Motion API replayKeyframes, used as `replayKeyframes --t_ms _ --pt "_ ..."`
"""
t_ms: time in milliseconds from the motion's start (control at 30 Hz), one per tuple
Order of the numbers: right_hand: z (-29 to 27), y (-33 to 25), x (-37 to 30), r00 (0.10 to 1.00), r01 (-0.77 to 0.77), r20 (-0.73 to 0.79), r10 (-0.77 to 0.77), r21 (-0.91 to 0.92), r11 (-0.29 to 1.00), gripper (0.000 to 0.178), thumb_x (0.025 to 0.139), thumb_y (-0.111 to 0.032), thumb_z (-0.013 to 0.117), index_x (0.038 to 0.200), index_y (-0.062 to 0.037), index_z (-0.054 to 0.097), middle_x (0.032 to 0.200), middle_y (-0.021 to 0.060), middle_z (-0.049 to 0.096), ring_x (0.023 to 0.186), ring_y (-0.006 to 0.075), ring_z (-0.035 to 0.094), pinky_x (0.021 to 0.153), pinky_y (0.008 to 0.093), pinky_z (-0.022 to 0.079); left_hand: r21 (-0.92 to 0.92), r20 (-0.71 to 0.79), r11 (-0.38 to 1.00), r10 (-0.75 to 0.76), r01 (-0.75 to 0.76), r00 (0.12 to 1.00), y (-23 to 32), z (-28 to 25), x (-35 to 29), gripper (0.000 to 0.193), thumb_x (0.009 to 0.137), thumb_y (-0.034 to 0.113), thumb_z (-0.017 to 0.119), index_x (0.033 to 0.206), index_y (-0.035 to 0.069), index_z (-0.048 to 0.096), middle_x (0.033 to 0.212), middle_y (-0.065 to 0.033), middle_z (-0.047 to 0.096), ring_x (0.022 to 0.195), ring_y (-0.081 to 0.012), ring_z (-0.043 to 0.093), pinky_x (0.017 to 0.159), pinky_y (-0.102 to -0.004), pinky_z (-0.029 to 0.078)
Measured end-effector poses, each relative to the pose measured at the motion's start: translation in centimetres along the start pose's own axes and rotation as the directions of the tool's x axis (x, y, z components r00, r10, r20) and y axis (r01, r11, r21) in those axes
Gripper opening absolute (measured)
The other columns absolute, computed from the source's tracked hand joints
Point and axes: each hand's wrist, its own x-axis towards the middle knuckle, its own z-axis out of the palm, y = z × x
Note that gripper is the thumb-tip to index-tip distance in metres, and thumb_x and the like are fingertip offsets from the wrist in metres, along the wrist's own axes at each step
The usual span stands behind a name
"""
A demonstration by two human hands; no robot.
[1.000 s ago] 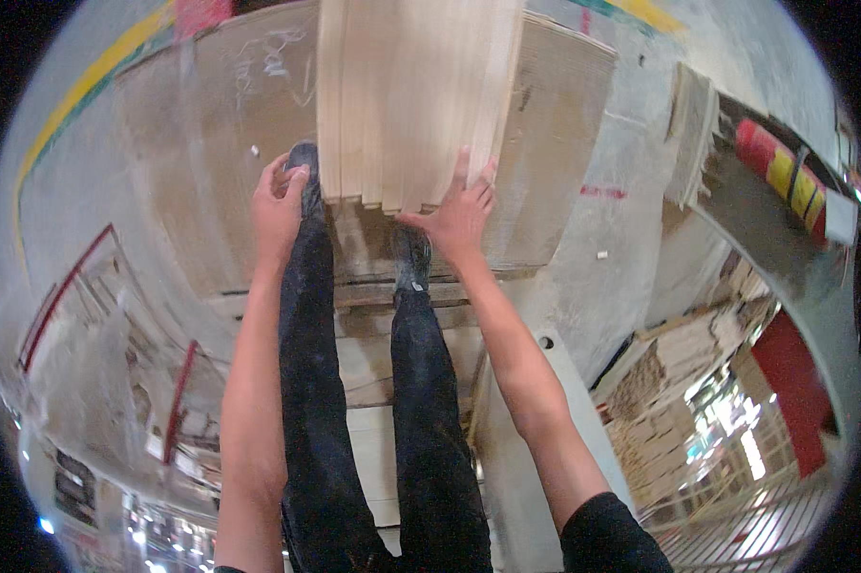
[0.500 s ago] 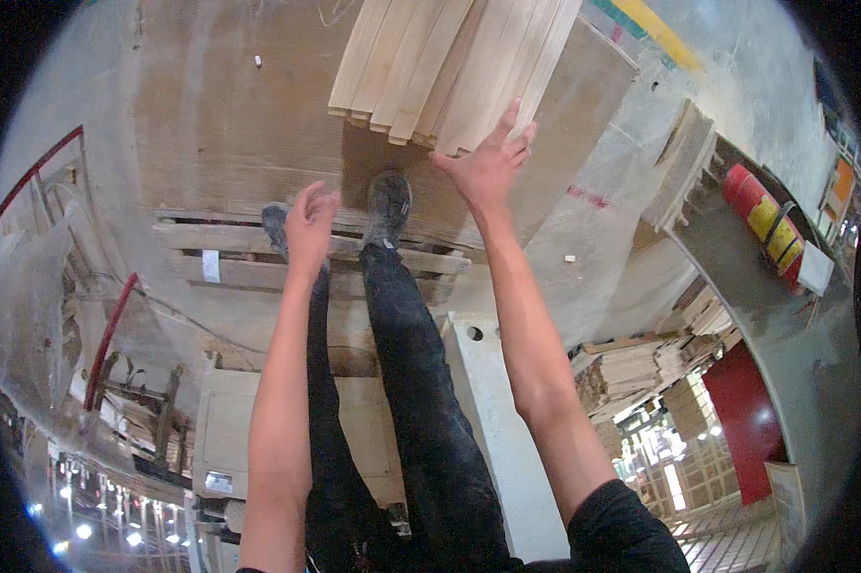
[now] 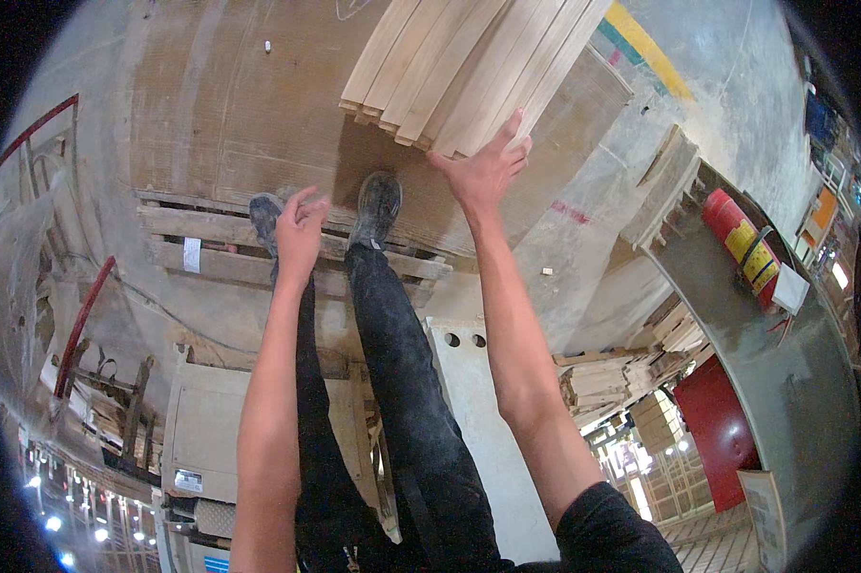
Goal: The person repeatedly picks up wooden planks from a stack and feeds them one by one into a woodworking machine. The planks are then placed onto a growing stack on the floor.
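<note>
Pale, straight-edged wooden slats (image 3: 469, 72) lie side by side in the upper middle of the head view, above a large brown board-like sheet (image 3: 230, 115) on the grey concrete floor (image 3: 602, 172). Their near ends form an uneven, stepped line; their far ends run out of the upper edge of the view.

The bare right hand (image 3: 483, 177) is spread at the near right corner of the slats. Its thumb lies at the slat ends and its fingers extend along the right side; the hand is not clenched.

The bare left hand (image 3: 300, 220) is empty, with loosely bent fingers. It is positioned well apart from the slats, between the two dark grey shoes (image 3: 378, 205) as seen from above, over rough wooden boards (image 3: 168, 224) at the near edge of the sheet.

Compared with one second earlier, the slats are slanted with their far ends toward the right, instead of pointing straight ahead. The left hand, then near the left side of the slats, is now lower and clear of them. The right hand remains at the slat ends. Compared with half a second earlier, the arrangement is nearly the same.
</note>
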Motion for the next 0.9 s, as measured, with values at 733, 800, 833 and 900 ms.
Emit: replayKeyframes --t_ms 733,800,833,900 --pt "0.1 -3.1 -1.4 0.953 -0.294 -0.062 0.298 0.062 0.954 0.132 0.056 -0.036 0.087 0.148 -0.0058 -0.001 0.128 0.0458 0.027 0.115 0.0553 0.038 0.103 0.0589 0.029 -0.097 0.033 0.990 -0.095 0.098 0.995 0.6 3.2 -0.7 0.042 0.088 0.023 0.067 0.123 0.001 0.056 0.090 -0.0064 0.066 0.076 -0.0112 0.059 0.071 -0.0258 0.047" --pt "-1.6 -2.6 -4.0 0.971 -0.230 -0.025 0.238 0.171 0.958 0.128 0.057 -0.034 0.086 0.148 -0.0044 0.002 0.133 0.0422 0.028 0.119 0.0517 0.038 0.105 0.0552 0.030 -0.131 0.103 0.980 -0.137 0.150 0.985 0.3 4.1 -1.0 0.044 0.088 0.025 0.067 0.125 0.003 0.055 0.095 -0.0064 0.066 0.079 -0.0120 0.060 0.072 -0.0268 0.047" --pt "-2.8 -1.8 -5.5 0.978 -0.198 -0.014 0.206 0.223 0.955 0.126 0.057 -0.032 0.086 0.148 -0.0037 0.004 0.135 0.0404 0.028 0.120 0.0499 0.039 0.105 0.0534 0.031 -0.158 0.163 0.969 -0.165 0.191 0.973 0.6 4.9 -1.4 0.045 0.088 0.027 0.066 0.126 0.004 0.054 0.098 -0.0066 0.065 0.082 -0.0125 0.060 0.073 -0.0276 0.048" --pt "-6.1 -0.8 -9.0 0.994 -0.102 0.057 0.089 0.299 0.949 0.118 0.059 -0.027 0.084 0.148 -0.0022 0.011 0.140 0.0303 0.031 0.126 0.0394 0.039 0.106 0.0463 0.034 -0.275 0.334 0.907 -0.221 0.319 0.916 1.4 5.9 -2.0 0.049 0.089 0.035 0.063 0.129 0.008 0.052 0.112 -0.0092 0.062 0.094 -0.0176 0.060 0.079 -0.0316 0.049"
